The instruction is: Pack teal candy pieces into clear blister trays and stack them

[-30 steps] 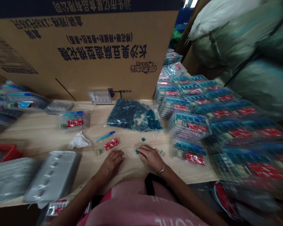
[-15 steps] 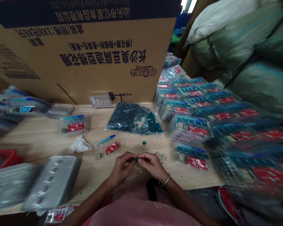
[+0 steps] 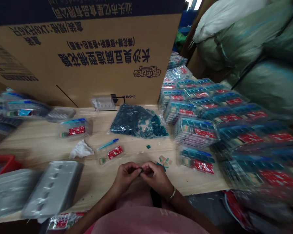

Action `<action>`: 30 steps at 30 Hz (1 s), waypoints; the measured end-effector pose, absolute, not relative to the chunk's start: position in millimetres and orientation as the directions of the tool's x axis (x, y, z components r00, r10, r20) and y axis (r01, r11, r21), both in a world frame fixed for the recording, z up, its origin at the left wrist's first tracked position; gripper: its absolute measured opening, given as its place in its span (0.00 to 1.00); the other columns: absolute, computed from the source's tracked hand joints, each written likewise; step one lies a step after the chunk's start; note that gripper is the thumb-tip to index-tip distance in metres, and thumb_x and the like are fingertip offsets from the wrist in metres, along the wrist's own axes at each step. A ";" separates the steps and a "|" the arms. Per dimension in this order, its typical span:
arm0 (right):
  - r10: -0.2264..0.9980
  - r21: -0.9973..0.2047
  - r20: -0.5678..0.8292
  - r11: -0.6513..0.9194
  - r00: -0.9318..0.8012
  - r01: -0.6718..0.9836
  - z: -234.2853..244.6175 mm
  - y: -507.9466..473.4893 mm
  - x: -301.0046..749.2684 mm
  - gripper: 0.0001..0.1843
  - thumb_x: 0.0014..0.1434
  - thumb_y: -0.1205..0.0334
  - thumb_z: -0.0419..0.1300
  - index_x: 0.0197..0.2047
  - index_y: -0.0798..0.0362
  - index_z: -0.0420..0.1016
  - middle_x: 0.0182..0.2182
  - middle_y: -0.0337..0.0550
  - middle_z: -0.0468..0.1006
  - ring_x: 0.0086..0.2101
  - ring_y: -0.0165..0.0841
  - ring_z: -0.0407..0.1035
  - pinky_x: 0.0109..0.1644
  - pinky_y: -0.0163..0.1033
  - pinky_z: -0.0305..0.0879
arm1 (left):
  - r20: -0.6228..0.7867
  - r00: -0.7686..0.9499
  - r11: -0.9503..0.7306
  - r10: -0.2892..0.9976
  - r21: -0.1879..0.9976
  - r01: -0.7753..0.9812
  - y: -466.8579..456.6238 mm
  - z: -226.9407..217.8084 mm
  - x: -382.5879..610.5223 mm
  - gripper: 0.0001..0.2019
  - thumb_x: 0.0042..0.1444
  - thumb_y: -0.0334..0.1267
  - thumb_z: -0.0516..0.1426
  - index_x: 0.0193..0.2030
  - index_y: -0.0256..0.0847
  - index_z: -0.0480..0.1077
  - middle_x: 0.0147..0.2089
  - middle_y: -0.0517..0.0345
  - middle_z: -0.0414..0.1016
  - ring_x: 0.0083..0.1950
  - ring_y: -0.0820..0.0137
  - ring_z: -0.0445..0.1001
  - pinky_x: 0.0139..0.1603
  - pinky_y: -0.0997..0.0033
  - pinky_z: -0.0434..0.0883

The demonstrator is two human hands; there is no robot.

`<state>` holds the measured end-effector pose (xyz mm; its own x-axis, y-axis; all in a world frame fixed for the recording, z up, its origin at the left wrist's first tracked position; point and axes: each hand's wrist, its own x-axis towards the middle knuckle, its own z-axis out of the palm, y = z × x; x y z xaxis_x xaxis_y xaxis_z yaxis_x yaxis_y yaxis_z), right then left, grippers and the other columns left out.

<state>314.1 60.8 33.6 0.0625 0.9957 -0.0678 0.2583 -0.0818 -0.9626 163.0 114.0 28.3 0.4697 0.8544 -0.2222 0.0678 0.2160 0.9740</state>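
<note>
Close to my body, my left hand point(image 3: 127, 175) and my right hand point(image 3: 154, 175) meet fingertip to fingertip. Both pinch a small dark green square piece point(image 3: 141, 171), mostly covered by the fingers. Just beyond my right hand lie several green and beige pieces point(image 3: 165, 162) in a loose heap. A single green square point(image 3: 148, 147) rests farther up the table. Left of it is a clear tray point(image 3: 111, 153) with a blue stick and a red patterned packet. A clear plastic bag point(image 3: 134, 122) full of dark green pieces lies behind.
A large cardboard box point(image 3: 100, 61) stands at the back. Stacks of filled clear trays point(image 3: 195, 131) crowd the right side. On the left are stacked empty trays point(image 3: 55, 185), a crumpled white tissue point(image 3: 81, 149) and a red bin point(image 3: 8, 165). Big sacks point(image 3: 239, 42) lean at the far right.
My hands have drawn slightly toward my body, still pinching the small piece. More of the loose green and beige heap now shows beyond my right hand. The view has shifted slightly.
</note>
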 end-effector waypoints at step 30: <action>0.930 -0.671 0.258 0.367 -0.260 0.644 12.7 94.4 353.5 0.07 0.58 0.71 0.54 0.34 0.51 0.72 0.34 0.42 0.75 0.37 0.32 0.69 0.41 0.36 0.65 | 0.179 0.701 -0.676 0.691 0.506 0.536 128.3 13.5 152.6 0.18 0.47 0.33 0.59 0.47 0.40 0.67 0.44 0.49 0.72 0.45 0.59 0.68 0.45 0.58 0.64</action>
<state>353.5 94.4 12.7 -0.2603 0.9304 0.2582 0.6441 0.3666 -0.6714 152.6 128.3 13.5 0.7006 0.6906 0.1794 0.5365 -0.6756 0.5057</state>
